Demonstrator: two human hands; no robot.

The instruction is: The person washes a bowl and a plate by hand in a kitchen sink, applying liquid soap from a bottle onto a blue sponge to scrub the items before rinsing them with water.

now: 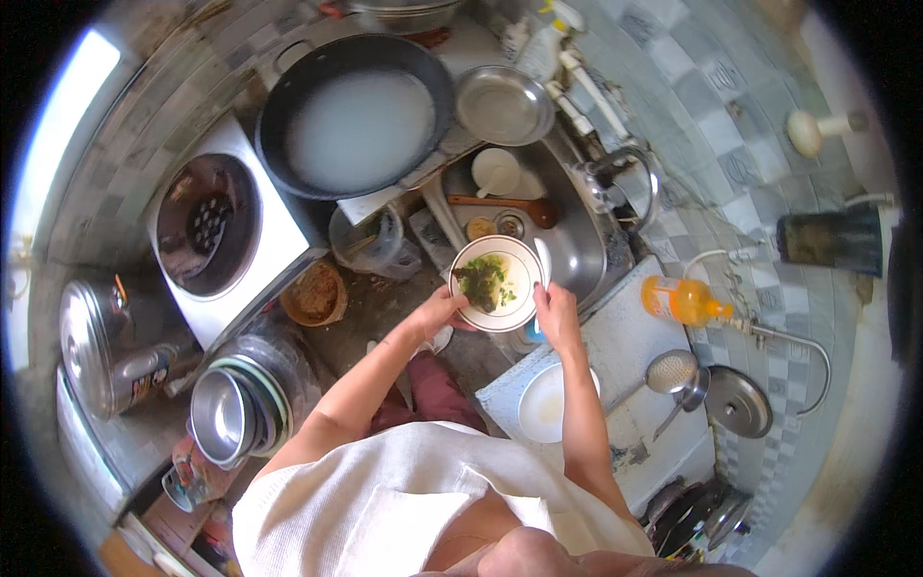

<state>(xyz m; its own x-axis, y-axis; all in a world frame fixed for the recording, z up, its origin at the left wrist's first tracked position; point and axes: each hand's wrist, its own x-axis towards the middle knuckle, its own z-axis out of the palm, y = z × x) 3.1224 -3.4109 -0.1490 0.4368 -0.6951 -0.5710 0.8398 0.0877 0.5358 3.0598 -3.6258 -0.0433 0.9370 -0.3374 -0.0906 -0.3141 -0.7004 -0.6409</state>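
Note:
A white bowl (497,317) with dark rim lines is held up in front of me. Chopped green herbs (487,278) and a darker leafy clump lie inside it. My left hand (441,311) grips its left edge, thumb over the rim. At the opposite edge, my right hand (557,314) pinches a white spoon (542,256) that points away from me. Whether the right fingers also hold the bowl cannot be told. Past the bowl is a steel sink (577,256), holding a wooden spoon (515,205), a white ladle or spoon (496,173) and small round items (494,227).
A large wok (360,137) with cloudy liquid and a steel basin (505,104) stand beyond. The faucet (642,187) juts over the sink's right side. On the right counter are a white plate (548,404), skimmer (670,371) and orange bottle (681,299). Stacked bowls (223,415) stand left.

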